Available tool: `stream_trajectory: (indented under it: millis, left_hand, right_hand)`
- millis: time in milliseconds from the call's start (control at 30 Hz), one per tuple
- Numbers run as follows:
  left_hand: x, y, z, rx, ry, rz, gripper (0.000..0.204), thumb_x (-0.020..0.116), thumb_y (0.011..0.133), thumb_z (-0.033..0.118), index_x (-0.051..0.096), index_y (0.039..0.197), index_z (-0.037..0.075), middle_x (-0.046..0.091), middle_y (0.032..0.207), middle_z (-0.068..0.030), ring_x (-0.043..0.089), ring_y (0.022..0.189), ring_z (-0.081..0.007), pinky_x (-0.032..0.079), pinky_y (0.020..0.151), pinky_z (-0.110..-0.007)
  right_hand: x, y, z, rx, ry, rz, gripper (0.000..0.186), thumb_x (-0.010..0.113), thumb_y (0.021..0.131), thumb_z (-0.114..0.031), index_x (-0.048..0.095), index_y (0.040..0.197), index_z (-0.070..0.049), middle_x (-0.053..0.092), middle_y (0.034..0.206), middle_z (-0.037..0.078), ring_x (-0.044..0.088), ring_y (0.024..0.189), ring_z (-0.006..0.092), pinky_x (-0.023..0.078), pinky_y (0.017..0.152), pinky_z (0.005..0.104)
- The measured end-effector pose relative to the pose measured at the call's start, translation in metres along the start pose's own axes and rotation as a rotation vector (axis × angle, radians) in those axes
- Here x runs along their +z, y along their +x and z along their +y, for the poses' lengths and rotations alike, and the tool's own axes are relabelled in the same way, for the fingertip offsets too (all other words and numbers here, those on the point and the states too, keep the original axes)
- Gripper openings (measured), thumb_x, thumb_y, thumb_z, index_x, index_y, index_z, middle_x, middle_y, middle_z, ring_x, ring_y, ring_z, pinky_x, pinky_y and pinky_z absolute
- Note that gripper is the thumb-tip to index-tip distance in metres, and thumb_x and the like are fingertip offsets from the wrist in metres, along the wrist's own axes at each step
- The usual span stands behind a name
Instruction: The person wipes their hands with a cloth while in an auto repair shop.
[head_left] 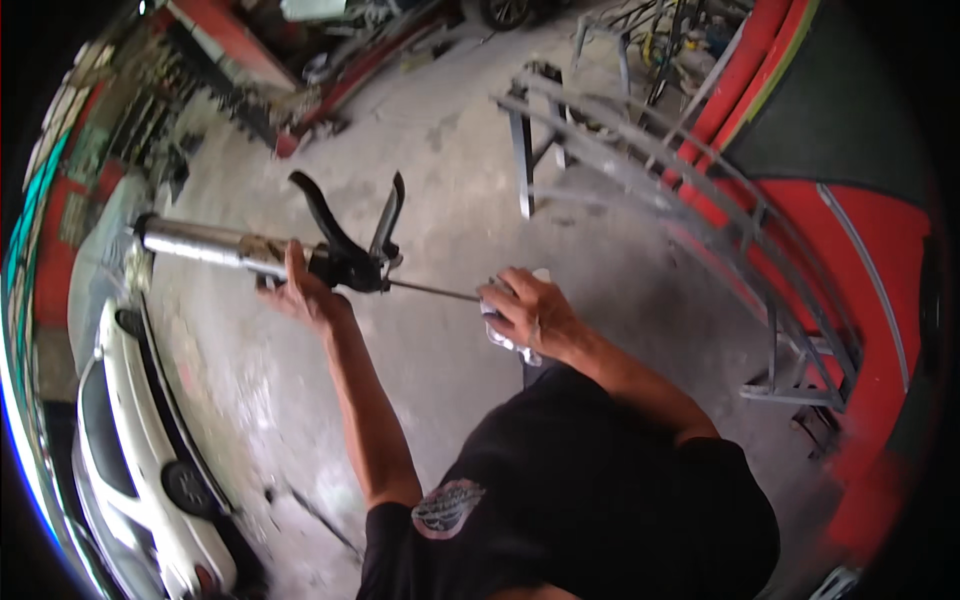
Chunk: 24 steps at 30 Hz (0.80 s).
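My left hand [303,290] grips a caulking gun with a silver barrel [195,238], held sideways with its front end to the left. Its black handle and trigger [350,255] stick upward, and a thin metal rod [432,291] runs right toward my right hand [530,310]. My right hand is closed on a crumpled silvery-white object [505,335] at the rod's far end; what exactly it is I cannot make out, nor whether the fingers also hold the rod.
A white car [150,470] stands at the left. Metal stands [525,160] holding grey frames sit at the upper right beside red-and-grey panels [865,270]. A red lift beam [340,95] lies at the back on the concrete floor [440,180], with a car wheel [505,12] beyond.
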<state>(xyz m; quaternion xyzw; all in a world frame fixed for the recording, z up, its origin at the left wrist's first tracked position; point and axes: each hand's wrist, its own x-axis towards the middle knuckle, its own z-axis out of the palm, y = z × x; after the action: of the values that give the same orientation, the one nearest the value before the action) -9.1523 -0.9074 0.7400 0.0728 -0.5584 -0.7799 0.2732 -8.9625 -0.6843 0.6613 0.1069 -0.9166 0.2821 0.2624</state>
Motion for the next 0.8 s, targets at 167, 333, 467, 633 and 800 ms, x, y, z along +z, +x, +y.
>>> stream_trajectory:
  millis: [167, 333, 467, 633, 800]
  left_hand:
    - [0.144, 0.125, -0.002, 0.181, -0.066, -0.27, 0.069, 0.072, 0.087, 0.014, 0.034, 0.143, -0.001, 0.055, 0.125, -0.0211, 0.062, 0.105, -0.0319, 0.058, 0.086, -0.045]
    - [0.279, 0.265, -0.027, 0.079, -0.505, -0.884, 0.07, 0.052, 0.103, 0.029, 0.017, 0.16, 0.007, 0.035, 0.157, -0.0254, 0.05, 0.132, -0.0411, 0.044, 0.109, -0.055]
    - [0.396, 0.363, -0.105, -0.106, -0.725, -1.195, 0.074, 0.052, 0.103, 0.035, 0.016, 0.162, 0.008, 0.02, 0.165, -0.024, 0.04, 0.142, -0.0438, 0.031, 0.116, -0.063]
    - [0.562, 0.435, -0.192, -0.154, -0.663, -1.392, 0.081, 0.069, 0.094, 0.023, 0.025, 0.157, -0.001, 0.037, 0.156, -0.0259, 0.036, 0.144, -0.0454, 0.026, 0.12, -0.06]
    - [0.737, 0.409, -0.228, -0.47, -0.911, -1.659, 0.094, 0.087, 0.079, 0.026, 0.033, 0.152, 0.001, 0.047, 0.144, -0.0258, 0.054, 0.127, -0.0454, 0.045, 0.11, -0.057]
  right_hand:
    - [0.011, 0.156, 0.089, 0.002, 0.159, 0.158, 0.031, 0.073, 0.078, 0.001, 0.066, 0.108, -0.003, 0.059, 0.098, 0.012, 0.065, 0.075, 0.0276, 0.055, 0.063, 0.0363]
    - [0.024, 0.304, 0.182, 0.108, 0.548, 0.185, 0.022, 0.068, 0.085, -0.003, 0.068, 0.106, 0.002, 0.064, 0.096, 0.013, 0.064, 0.077, 0.0227, 0.05, 0.064, 0.0298]
    - [0.051, 0.397, 0.258, 0.312, 0.965, 0.13, 0.022, 0.062, 0.089, -0.012, 0.071, 0.098, 0.005, 0.068, 0.088, 0.008, 0.061, 0.078, 0.0117, 0.046, 0.066, 0.0265]
    - [0.065, 0.464, 0.345, 0.567, 1.095, 0.321, 0.033, 0.063, 0.086, -0.02, 0.073, 0.105, 0.006, 0.072, 0.092, 0.007, 0.062, 0.085, 0.01, 0.048, 0.078, 0.0238]
    - [0.05, 0.494, 0.39, 0.768, 1.162, 0.618, 0.043, 0.063, 0.079, -0.03, 0.071, 0.103, 0.005, 0.071, 0.091, 0.008, 0.064, 0.084, 0.0134, 0.049, 0.081, 0.0254]
